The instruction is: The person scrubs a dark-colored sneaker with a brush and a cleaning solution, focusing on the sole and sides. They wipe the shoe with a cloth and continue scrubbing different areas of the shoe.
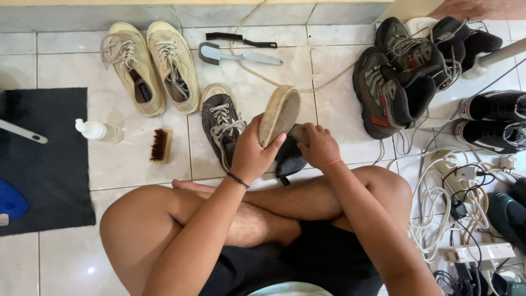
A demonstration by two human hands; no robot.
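Observation:
My left hand (251,155) grips a dark canvas sneaker (280,115) turned on its side, its tan sole facing up. My right hand (319,145) presses a dark cloth (289,159) against the shoe's side, just right of the sole. The matching dark sneaker (220,123) with pale laces lies flat on the white tile floor (126,164) just left of my left hand. I sit cross-legged, knees spread below the hands.
A pair of beige sneakers (150,66) sits at upper left, hiking boots (397,77) at upper right. A wooden brush (160,145), white bottle (97,130), grey-handled brush (238,55), dark mat (46,159) and tangled white cables (455,203) surround me.

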